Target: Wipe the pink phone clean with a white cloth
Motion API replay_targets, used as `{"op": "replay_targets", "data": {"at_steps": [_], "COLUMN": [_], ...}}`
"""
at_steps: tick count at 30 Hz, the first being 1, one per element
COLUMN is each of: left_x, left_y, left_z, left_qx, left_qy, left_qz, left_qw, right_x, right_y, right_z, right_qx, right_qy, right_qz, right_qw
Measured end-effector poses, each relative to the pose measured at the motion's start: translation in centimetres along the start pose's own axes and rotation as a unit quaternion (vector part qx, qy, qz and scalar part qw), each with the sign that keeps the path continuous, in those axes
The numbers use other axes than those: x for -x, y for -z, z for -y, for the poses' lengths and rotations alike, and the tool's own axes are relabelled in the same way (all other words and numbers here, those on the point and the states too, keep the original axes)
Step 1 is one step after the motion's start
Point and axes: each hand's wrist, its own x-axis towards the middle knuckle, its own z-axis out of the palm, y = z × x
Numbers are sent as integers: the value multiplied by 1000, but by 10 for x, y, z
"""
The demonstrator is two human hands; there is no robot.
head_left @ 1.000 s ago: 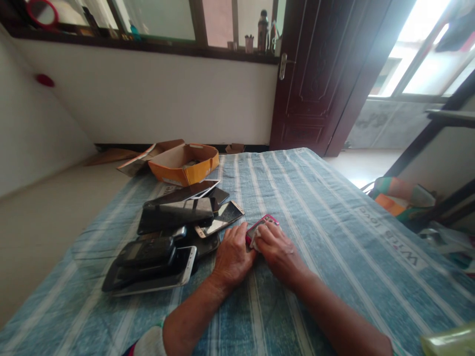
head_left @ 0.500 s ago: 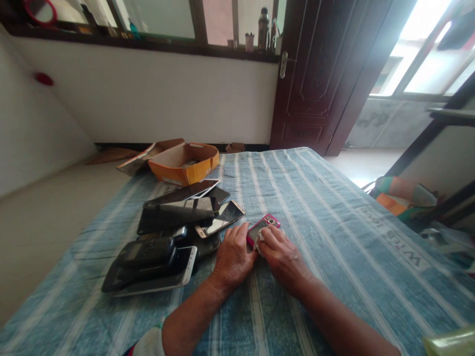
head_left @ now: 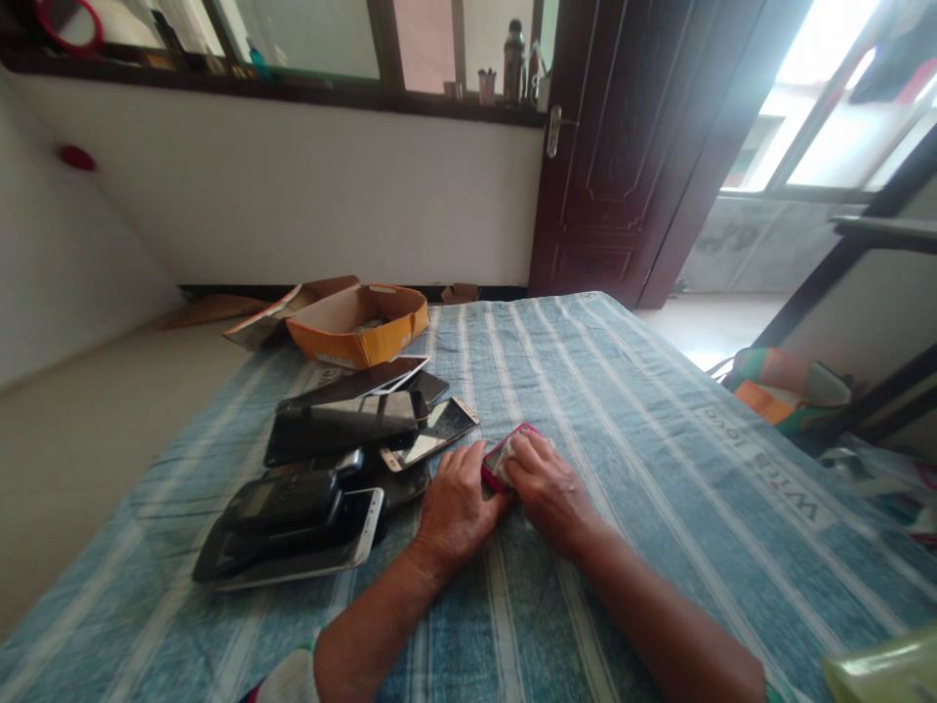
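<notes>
A heap of phones (head_left: 341, 428) lies near the left edge of a striped cloth (head_left: 659, 547), an orange box (head_left: 395, 340) at its far left corner. Mid-cloth, the left hand (head_left: 455, 503) clasps a pink phone (head_left: 492, 461) between thumb and fingers; the right hand (head_left: 548, 493), fingertips bunched, pinches a white wipe (head_left: 504, 469) against it.

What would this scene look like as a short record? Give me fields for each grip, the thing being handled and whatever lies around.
Left grip: bare hand at the left edge of the pink phone; how firmly it holds is unclear
Right grip: fingers pressing a crumpled white wipe onto that phone
Handled thing: pink phone, partly covered by wipe and fingers
To the left: pile of phones, including a gold-edged phone
Beyond the pile: open orange cardboard box
Surface: blue-and-white striped cloth
Background: dark red door
</notes>
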Motion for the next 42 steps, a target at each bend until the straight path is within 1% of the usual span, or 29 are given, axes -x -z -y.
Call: {"op": "replay_targets", "data": {"at_steps": [2,4,7,10,11,13,17,19,21,23,25,27,29,31,34,37,40,42], "left_x": [0,0,0,0,0,0,0,0,0,0,0,-1,-1,-1,-2,-2,-3,-3], "left_y": [-1,-1,-1,-2,-2,-3,-5,-6,-6,-5,-3,-1,0,1,1,4,8,10], "left_z": [1,2,3,3,4,5,8,9,8,6,4,3,3,4,6,5,0,-3], "left_qx": [-3,-2,3,8,7,3,3,4,2,0,2,8,15,22,32,40,45,45], "left_qy": [-3,-5,-2,-1,-3,-10,-18,-15,-11,-11,-14,-12,-5,-1,-4,2,12,15], "left_qz": [1,1,-2,-5,-6,-11,-18,-13,-11,-12,-13,-7,-1,1,2,11,28,30], "left_qw": [1000,1000,1000,1000,1000,1000,1000,1000,1000,1000,1000,1000,1000,1000,999,999,999,998], "right_x": [-9,-18,-28,-29,-28,-25,-18,-12,-3,7,16,22,22,19,13,10,11,13], "right_y": [0,0,1,1,1,0,2,7,12,17,20,20,18,15,10,8,7,7], "right_z": [6,4,-9,-19,-20,-14,7,13,13,6,-1,-3,2,11,19,8,-12,-17], "right_qx": [-3,8,35,54,56,53,14,-4,-16,-20,-25,-34,-42,-46,-41,-13,8,5], "right_qy": [29,21,-43,-97,-99,-76,26,52,50,25,-7,-21,-8,20,43,21,-35,-52], "right_qz": [20,38,67,79,78,69,43,42,47,46,31,8,-14,-28,-22,-15,-6,-7], "right_qw": [999,999,996,991,990,993,999,998,998,998,999,999,999,998,998,1000,999,999]}}
